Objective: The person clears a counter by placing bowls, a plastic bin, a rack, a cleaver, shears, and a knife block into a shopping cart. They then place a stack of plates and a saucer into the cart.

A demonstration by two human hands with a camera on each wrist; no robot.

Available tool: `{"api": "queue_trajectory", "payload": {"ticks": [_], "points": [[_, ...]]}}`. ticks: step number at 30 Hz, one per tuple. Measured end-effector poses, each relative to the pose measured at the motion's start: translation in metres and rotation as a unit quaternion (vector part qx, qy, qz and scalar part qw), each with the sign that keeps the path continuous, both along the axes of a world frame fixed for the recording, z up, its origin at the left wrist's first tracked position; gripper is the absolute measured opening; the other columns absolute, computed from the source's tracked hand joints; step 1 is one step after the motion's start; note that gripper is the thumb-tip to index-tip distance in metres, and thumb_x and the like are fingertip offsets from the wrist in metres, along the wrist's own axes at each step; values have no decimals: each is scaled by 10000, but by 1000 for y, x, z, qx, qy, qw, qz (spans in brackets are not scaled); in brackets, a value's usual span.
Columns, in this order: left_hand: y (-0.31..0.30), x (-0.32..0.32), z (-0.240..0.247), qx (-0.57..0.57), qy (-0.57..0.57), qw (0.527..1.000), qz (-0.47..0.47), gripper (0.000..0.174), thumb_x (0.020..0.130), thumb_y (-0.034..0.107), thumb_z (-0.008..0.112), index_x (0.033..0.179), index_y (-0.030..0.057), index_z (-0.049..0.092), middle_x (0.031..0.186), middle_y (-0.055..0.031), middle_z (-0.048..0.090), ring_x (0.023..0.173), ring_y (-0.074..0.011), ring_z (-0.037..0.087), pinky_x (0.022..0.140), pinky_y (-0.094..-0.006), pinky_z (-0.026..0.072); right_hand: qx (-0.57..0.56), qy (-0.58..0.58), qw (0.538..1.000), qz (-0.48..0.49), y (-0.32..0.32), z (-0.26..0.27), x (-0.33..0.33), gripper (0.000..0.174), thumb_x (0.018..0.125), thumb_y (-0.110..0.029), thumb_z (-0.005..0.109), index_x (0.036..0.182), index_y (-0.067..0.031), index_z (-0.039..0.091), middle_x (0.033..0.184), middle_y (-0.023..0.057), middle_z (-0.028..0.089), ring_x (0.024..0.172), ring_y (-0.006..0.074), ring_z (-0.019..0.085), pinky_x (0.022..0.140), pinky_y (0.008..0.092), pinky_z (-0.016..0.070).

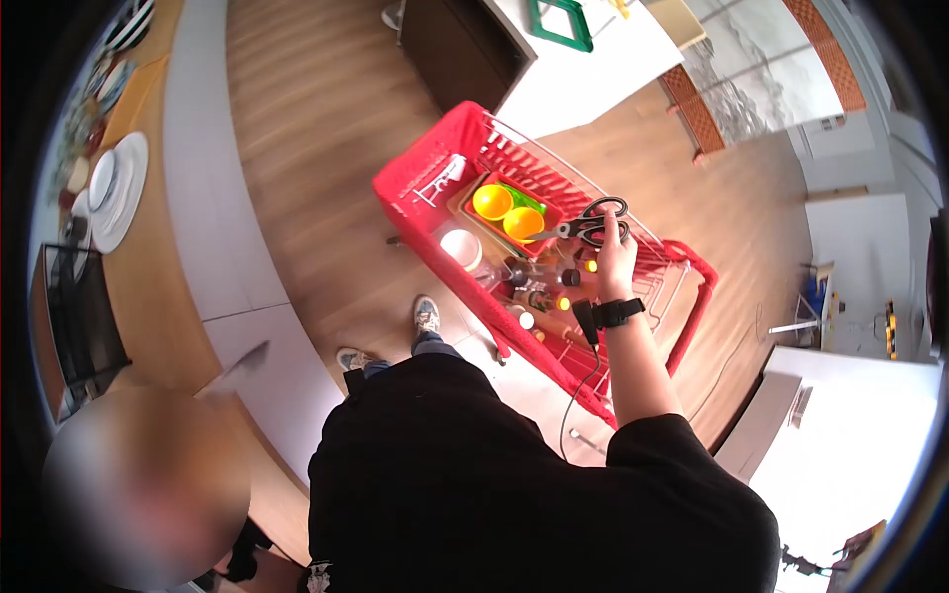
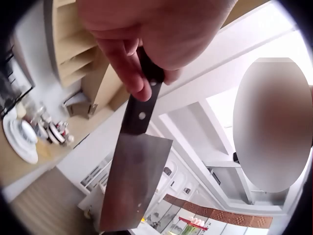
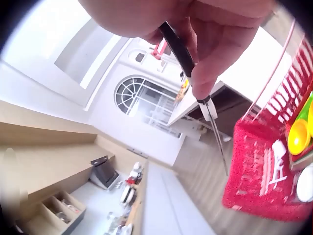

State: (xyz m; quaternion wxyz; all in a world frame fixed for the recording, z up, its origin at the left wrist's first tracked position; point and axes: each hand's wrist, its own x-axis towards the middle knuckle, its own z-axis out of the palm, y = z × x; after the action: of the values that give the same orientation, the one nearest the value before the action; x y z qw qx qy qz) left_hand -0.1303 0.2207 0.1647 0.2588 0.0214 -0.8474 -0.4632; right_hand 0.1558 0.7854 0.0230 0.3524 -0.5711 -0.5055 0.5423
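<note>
In the left wrist view, my left hand [image 2: 161,34] grips the black handle of a cleaver [image 2: 134,171], its broad blade pointing down. The head view shows only the blurred cleaver blade [image 1: 247,364] over the cabinet edge; a blurred patch covers the area beside it. My right hand [image 1: 617,262] holds kitchen scissors [image 1: 583,227] by their black looped handles, above the red shopping cart [image 1: 410,178]. Their blades point toward two yellow cups [image 1: 492,202] in the cart. In the right wrist view, the scissors [image 3: 215,132] appear edge-on, with the cart to one side.
Inside the cart are several bottles [image 1: 544,275], a white-lidded jar [image 1: 461,249] and a white rack [image 1: 440,183]. White plates [image 1: 124,203] and a black rack [image 1: 84,316] stand on the left counter. A white table [image 1: 583,79] with a green frame [image 1: 561,25] stands beyond the cart.
</note>
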Motion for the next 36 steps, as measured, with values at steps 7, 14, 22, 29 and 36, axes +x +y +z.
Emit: {"api": "queue_trajectory", "payload": {"ticks": [7,14,22,29,36], "points": [[81,-22,-82,0,-193,974,-119,197,972,245,666,1017,63,604,715,8,565,538,-38,461,495,-184,370,15,-60,993,-98,22,-74,76,207,946,-173,653,1043,0,595,934,92,672,746,168,687,545,282,568],[86,-27,-139,246,-366,894,-82,323,946,372,686,973,57,624,800,-6,624,611,-27,528,523,-158,414,-131,-34,988,-68,25,-145,125,276,989,-230,613,1065,30,560,954,117,669,798,200,701,646,344,617],[128,13,-136,363,-514,769,-116,296,985,242,633,1122,-19,603,952,-124,684,715,-54,642,658,-117,564,-160,-141,977,15,30,-208,137,252,944,-193,649,1074,9,575,948,122,673,843,217,692,700,356,583],[144,36,-136,313,-522,781,-138,272,994,231,619,1136,-1,609,965,-129,692,696,-61,639,612,-122,540,-55,-419,901,96,13,-223,132,371,829,-266,688,1097,-26,594,1030,236,687,992,395,669,864,436,529],[156,43,-132,281,-532,778,-181,299,1007,231,598,1193,-3,585,997,-132,697,717,-77,649,648,-150,545,-100,-365,919,107,13,-255,145,365,827,-273,678,1098,-36,625,1059,225,692,1026,409,655,882,460,522]]}}
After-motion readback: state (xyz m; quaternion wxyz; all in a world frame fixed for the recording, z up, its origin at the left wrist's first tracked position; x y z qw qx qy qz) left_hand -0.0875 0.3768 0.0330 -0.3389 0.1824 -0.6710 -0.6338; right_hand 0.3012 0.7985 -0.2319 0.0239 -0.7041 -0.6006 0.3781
